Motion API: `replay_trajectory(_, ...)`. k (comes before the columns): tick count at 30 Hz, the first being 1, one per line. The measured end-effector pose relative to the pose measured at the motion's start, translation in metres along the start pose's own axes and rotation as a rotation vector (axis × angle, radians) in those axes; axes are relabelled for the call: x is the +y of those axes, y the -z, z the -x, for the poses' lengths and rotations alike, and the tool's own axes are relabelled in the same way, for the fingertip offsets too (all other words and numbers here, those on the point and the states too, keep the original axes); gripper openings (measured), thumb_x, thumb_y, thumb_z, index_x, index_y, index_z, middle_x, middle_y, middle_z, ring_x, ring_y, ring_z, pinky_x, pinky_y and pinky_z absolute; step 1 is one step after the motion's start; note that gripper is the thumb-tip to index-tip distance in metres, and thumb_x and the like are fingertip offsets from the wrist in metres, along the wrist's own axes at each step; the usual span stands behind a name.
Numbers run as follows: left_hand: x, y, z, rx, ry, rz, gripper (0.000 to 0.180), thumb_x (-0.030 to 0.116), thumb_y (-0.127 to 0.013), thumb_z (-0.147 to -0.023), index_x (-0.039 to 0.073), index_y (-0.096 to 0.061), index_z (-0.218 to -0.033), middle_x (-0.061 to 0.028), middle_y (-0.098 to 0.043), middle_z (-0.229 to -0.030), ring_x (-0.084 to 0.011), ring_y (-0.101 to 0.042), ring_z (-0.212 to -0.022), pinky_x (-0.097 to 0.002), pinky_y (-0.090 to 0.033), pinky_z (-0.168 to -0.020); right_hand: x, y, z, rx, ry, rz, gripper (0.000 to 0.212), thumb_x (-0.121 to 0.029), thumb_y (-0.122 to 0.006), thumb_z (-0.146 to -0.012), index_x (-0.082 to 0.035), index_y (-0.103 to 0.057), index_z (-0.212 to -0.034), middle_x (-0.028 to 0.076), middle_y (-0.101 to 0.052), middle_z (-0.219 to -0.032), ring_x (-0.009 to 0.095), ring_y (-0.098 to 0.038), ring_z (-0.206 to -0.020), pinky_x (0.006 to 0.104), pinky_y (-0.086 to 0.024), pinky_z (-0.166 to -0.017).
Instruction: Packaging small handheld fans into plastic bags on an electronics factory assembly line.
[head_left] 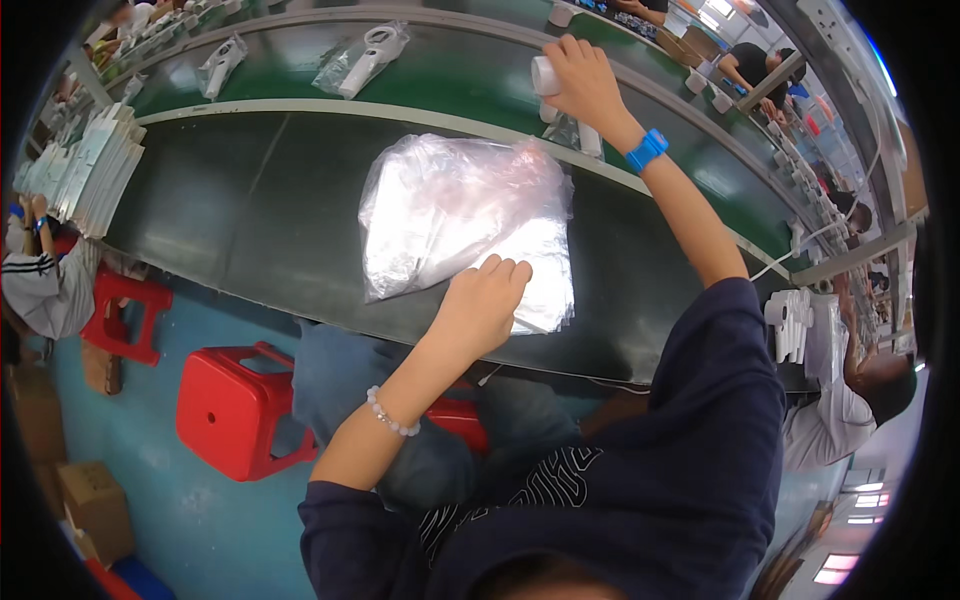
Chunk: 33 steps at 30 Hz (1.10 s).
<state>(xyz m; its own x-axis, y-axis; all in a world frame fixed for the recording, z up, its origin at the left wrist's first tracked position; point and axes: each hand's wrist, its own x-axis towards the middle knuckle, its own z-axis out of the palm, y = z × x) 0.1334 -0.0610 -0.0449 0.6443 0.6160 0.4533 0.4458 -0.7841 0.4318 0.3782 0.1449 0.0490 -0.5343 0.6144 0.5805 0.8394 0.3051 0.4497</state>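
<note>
A pile of clear plastic bags (420,215) lies on the dark table in front of me. My left hand (485,300) rests on the near right part of the pile, its fingers curled in at the edge of a bag. Reaching out over the green conveyor belt, my right hand (585,85) is closed on a white device with a round end (544,76); the rest of it is hidden by the hand. Just below that hand, a bagged white handle (590,141) shows on the belt.
Bagged white devices with ring-shaped heads (378,48) lie along the green belt (290,65). A stack of flat silvery packs (100,170) stands at the table's left end. Red stools (230,410) are on the blue floor. Co-workers sit at left and right.
</note>
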Motion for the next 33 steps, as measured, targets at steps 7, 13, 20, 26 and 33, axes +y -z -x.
replay_trajectory(7, -0.01, 0.01, 0.006, -0.045, -0.007, -0.015, 0.012, 0.001, -0.061, -0.069, 0.007, -0.061, -0.08, -0.0068, -0.057, -0.075, -0.0264, -0.058, -0.079, -0.0375, -0.049, -0.066, 0.0, 0.05, 0.058, 0.013, -0.672, -0.59, 0.049, -0.035, -0.079, -0.072, -0.004, -0.06, -0.105, 0.014, -0.067, -0.095, 0.025, -0.066, -0.085, 0.0348, -0.051, -0.074)
replay_trajectory(13, -0.004, 0.033, -0.002, -0.101, 0.126, 0.05, 0.006, 0.011, -0.066, -0.076, 0.008, -0.062, -0.077, -0.0062, -0.063, -0.071, -0.0263, -0.064, -0.074, -0.0381, -0.05, -0.062, -0.007, 0.052, 0.145, -0.087, -1.26, -1.233, 0.052, -0.048, -0.071, -0.081, -0.003, -0.06, -0.103, 0.011, -0.067, -0.086, 0.02, -0.067, -0.074, 0.0299, -0.054, -0.063)
replay_trajectory(20, 0.003, 0.039, -0.011, -0.097, 0.317, 0.276, 0.013, 0.013, -0.065, -0.085, 0.005, -0.056, -0.09, -0.0142, -0.069, -0.078, -0.0319, -0.066, -0.072, -0.0372, -0.049, -0.062, -0.048, 0.074, 0.203, 0.032, -1.607, -2.021, 0.06, -0.059, -0.053, -0.09, -0.002, -0.056, -0.107, 0.015, -0.065, -0.08, 0.025, -0.066, -0.069, 0.0328, -0.056, -0.06)
replay_trajectory(26, 0.004, 0.042, -0.013, -0.029, 0.344, 0.409, 0.012, 0.002, -0.06, -0.088, 0.001, -0.049, -0.092, -0.0186, -0.068, -0.081, -0.0335, -0.067, -0.074, -0.0357, -0.052, -0.067, -0.076, 0.078, 0.224, 0.322, -1.566, -2.228, 0.057, -0.054, -0.039, -0.098, 0.0, -0.053, -0.111, 0.02, -0.063, -0.095, 0.028, -0.064, -0.084, 0.0353, -0.057, -0.071)
replay_trajectory(33, 0.003, 0.035, -0.012, -0.021, 0.32, 0.42, 0.004, -0.006, -0.059, -0.084, -0.003, -0.059, -0.087, -0.0116, -0.067, -0.083, -0.0192, -0.069, -0.085, -0.0293, -0.056, -0.075, -0.082, 0.083, 0.218, 0.314, -1.528, -2.181, 0.058, -0.053, -0.038, -0.098, 0.002, -0.051, -0.113, 0.021, -0.062, -0.097, 0.029, -0.063, -0.085, 0.0367, -0.055, -0.074)
